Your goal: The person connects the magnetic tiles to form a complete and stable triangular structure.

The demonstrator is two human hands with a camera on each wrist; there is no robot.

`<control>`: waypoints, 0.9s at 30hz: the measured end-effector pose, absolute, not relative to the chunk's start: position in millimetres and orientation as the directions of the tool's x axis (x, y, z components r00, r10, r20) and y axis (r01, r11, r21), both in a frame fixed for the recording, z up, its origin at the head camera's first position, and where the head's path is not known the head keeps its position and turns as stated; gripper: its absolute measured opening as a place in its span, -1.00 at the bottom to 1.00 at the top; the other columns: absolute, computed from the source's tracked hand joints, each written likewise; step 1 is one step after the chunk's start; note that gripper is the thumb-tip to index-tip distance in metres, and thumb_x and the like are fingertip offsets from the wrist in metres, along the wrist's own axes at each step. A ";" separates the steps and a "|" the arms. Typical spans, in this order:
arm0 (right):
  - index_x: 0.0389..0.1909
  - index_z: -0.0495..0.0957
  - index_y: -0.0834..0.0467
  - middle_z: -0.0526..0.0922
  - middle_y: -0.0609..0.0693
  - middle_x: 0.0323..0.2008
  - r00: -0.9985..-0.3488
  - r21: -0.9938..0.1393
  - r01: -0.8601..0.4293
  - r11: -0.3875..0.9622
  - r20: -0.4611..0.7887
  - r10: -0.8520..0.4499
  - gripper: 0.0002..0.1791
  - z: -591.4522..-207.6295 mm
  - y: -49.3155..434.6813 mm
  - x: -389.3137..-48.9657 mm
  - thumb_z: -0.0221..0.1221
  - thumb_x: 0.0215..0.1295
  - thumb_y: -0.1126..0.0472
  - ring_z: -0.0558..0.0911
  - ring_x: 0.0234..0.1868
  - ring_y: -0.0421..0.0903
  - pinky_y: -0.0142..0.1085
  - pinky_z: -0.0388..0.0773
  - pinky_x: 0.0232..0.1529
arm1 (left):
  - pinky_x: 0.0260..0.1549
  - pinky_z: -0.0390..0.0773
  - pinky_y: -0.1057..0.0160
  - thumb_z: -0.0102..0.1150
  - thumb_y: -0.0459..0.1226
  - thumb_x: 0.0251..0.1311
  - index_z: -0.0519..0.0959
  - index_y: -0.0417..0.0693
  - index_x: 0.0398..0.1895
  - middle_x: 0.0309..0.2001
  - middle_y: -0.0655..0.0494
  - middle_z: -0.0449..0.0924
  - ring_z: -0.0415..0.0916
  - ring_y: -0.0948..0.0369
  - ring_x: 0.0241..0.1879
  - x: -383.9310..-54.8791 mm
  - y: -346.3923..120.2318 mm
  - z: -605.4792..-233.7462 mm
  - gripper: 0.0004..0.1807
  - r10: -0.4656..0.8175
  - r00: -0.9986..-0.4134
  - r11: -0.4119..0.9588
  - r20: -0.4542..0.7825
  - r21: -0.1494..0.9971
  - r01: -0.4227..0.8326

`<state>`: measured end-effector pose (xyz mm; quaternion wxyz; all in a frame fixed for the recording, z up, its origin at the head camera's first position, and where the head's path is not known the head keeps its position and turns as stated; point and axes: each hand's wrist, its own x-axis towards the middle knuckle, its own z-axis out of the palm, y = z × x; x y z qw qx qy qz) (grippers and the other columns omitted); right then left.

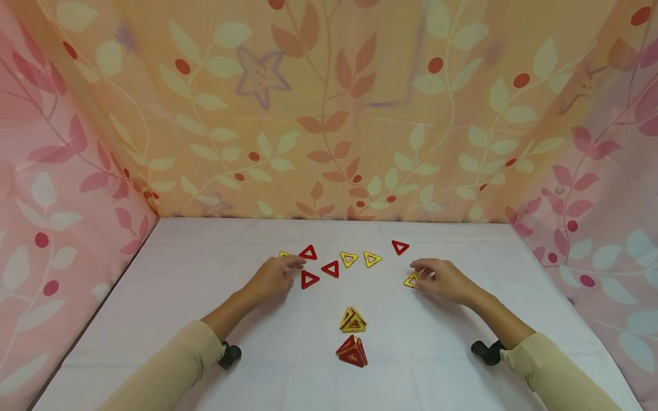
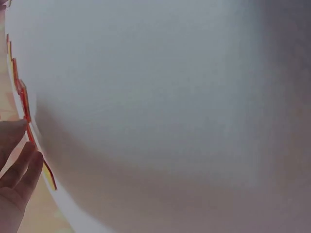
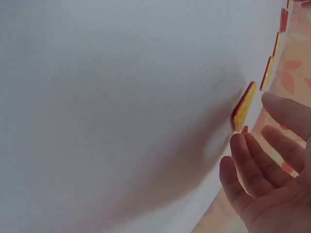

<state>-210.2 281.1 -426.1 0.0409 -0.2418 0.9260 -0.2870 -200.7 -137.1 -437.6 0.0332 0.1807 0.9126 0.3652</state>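
On the white table lie flat triangular tiles with open centres, some red, some yellow. My left hand (image 1: 271, 278) hovers at the left end of the group, over a mostly hidden yellow tile (image 1: 284, 254). Beside its fingertips are an upper red tile (image 1: 308, 253) and a lower red tile (image 1: 309, 279); whether it touches any of them is unclear. My right hand (image 1: 443, 279) is by a yellow tile (image 1: 410, 280), whose right side it covers in the head view. The right wrist view shows those fingers loosely spread beside this yellow tile (image 3: 244, 108), gripping nothing.
Between the hands lie another red tile (image 1: 331, 269) and two yellow tiles, one left (image 1: 349, 260), one right (image 1: 372, 259). A red tile (image 1: 400, 247) sits farther back. Nearer stand a yellow pyramid (image 1: 352, 321) and a red pyramid (image 1: 352, 351). A floral curtain (image 1: 329, 142) hangs behind.
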 end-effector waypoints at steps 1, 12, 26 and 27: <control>0.05 0.58 0.35 0.68 0.09 -0.19 -0.883 -0.547 -0.418 0.725 0.058 -0.466 -0.55 -428.0 281.9 -210.2 0.38 0.10 0.39 0.62 -0.20 -0.02 -0.15 0.60 -0.13 | 0.07 0.57 0.01 0.19 -0.59 0.16 0.58 -0.13 0.18 0.05 0.02 0.68 0.53 0.01 0.17 -201.3 -136.9 -438.9 -0.50 0.359 -0.931 0.678 0.061 0.669 0.305; 0.02 0.58 0.34 0.63 0.01 -0.26 -0.886 -0.513 -0.424 0.746 0.063 -0.460 -0.50 -435.2 281.2 -212.8 0.42 -0.02 0.40 0.57 -0.26 -0.07 -0.22 0.56 -0.20 | 0.05 0.59 0.05 0.32 -0.56 0.10 0.58 -0.10 0.20 0.05 0.03 0.68 0.58 0.08 0.10 -202.8 -130.1 -440.0 -0.45 0.390 -0.919 0.678 0.055 0.659 0.327; 0.07 0.57 0.32 0.66 0.04 -0.13 -0.873 -0.547 -0.412 0.729 0.006 -0.488 -0.53 -434.9 265.9 -217.4 0.34 0.08 0.46 0.56 -0.20 -0.06 -0.17 0.58 -0.10 | 0.02 0.59 0.11 0.36 -0.49 0.12 0.55 -0.10 0.22 -0.06 0.09 0.73 0.58 0.12 0.02 -203.5 -123.0 -447.6 -0.46 0.426 -0.902 0.638 0.071 0.683 0.355; 0.07 0.57 0.32 0.66 0.03 -0.13 -0.872 -0.548 -0.412 0.728 0.005 -0.489 -0.53 -435.3 264.4 -217.8 0.34 0.08 0.46 0.56 -0.20 -0.06 -0.18 0.58 -0.10 | 0.01 0.60 0.11 0.37 -0.49 0.12 0.55 -0.10 0.23 -0.06 0.08 0.72 0.58 0.11 0.01 -203.0 -122.5 -447.6 -0.45 0.425 -0.903 0.635 0.069 0.688 0.352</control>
